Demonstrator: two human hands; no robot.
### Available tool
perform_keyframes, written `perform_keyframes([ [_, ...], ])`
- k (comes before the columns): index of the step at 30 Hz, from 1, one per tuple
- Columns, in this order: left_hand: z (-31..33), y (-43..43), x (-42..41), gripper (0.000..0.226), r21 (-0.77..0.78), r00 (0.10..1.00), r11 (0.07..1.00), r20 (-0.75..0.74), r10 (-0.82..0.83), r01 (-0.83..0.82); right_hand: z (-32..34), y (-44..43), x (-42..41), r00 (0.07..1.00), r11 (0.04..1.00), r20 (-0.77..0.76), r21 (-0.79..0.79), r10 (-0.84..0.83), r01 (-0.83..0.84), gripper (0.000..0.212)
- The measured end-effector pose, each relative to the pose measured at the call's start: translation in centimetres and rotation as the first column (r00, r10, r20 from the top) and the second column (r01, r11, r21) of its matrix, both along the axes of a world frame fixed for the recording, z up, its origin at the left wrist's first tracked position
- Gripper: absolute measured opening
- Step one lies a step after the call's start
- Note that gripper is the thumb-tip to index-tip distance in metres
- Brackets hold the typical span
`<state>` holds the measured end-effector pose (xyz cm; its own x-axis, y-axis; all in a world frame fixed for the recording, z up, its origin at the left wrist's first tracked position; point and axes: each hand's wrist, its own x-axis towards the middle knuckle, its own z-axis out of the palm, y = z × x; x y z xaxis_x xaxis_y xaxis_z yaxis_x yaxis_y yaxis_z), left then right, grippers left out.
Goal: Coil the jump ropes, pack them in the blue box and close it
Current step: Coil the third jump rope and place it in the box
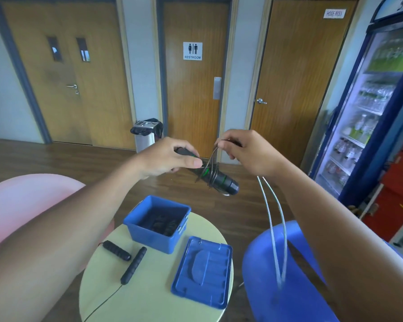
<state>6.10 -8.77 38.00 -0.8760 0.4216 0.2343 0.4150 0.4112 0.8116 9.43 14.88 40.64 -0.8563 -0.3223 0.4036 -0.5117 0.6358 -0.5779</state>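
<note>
**Blue box open, rope part-wound in hand**

Nearest on my feed, the pale yellow round table [149, 300] carries the blue lid [203, 270], lying flat and apart from its box. Left of the lid lie two black handles [116, 250] of a second jump rope, close together, with a thin black cord [102, 303] trailing off the table's near edge. Just behind them the blue box [149, 235] stands open, with dark coiled rope [163, 225] inside. A blue chair [261, 275] sits at the table's right and a pink chair [21, 201] at its left.

Above the box I see both hands raised. My left hand [165, 159] curls round one end of the green-ringed handles [221, 181], which tilt down to the right. Several turns of cable [211, 169] wrap their middle. My right hand [249, 154] pinches a loop of that cable between thumb and fingers just above the handles. From under it two pale strands [273, 228] hang down in front of the blue chair.

Farther back a bin [147, 133] stands by wooden doors, one bearing a restroom sign [192, 51], and a drinks fridge [370, 101] glows on the right.
</note>
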Motion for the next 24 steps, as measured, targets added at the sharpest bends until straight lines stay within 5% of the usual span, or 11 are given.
perform_keyframes([
  [5, -0.3, -0.3, 0.7, 0.073, 0.269, 0.973, 0.945, 0.081, -0.215, 0.186, -1.1, 0.4, -0.3, 0.976, 0.961, 0.099, -0.222, 0.192, -0.166, 0.026],
  [8, 0.3, -0.2, 0.9, 0.059, 0.498, 0.961, 0.851, 0.108, -0.253, 0.168, -2.9, 0.1, -0.3, 0.950, 0.899, 0.173, -0.404, 0.258, -0.170, 0.041],
  [10, 0.9, 0.5, 1.2, 0.046, 0.673, 0.968, 0.739, 0.191, -0.164, -0.007, -4.2, -0.6, 0.0, 0.946, 0.897, 0.210, -0.418, 0.248, -0.142, 0.035],
  [14, 1.8, 2.1, 1.3, 0.038, 0.840, 0.909, 0.370, 0.417, 0.030, -0.397, -6.2, -2.2, 0.2, 0.961, 0.923, 0.227, -0.381, 0.158, -0.062, 0.038],
  [16, 1.9, 2.3, 0.7, 0.041, 0.832, 0.890, 0.320, 0.442, 0.115, -0.454, -6.6, -2.5, 0.3, 0.972, 0.954, 0.213, -0.298, 0.102, -0.034, 0.036],
  [18, 1.8, 2.1, 0.0, 0.040, 0.795, 0.868, 0.351, 0.435, 0.238, -0.495, -6.5, -2.5, 0.1, 0.976, 0.967, 0.215, -0.255, 0.044, 0.012, 0.034],
  [20, 1.1, 2.0, -0.7, 0.038, 0.737, 0.869, 0.475, 0.326, 0.374, -0.481, -6.3, -2.6, -0.2, 0.972, 0.981, 0.236, -0.187, -0.002, 0.047, 0.031],
  [24, -0.3, 1.7, -1.8, 0.040, 0.343, 0.769, 0.773, -0.184, 0.613, -0.534, -6.2, -2.5, -0.3, 0.971, 0.999, 0.234, 0.002, -0.049, 0.050, 0.029],
])
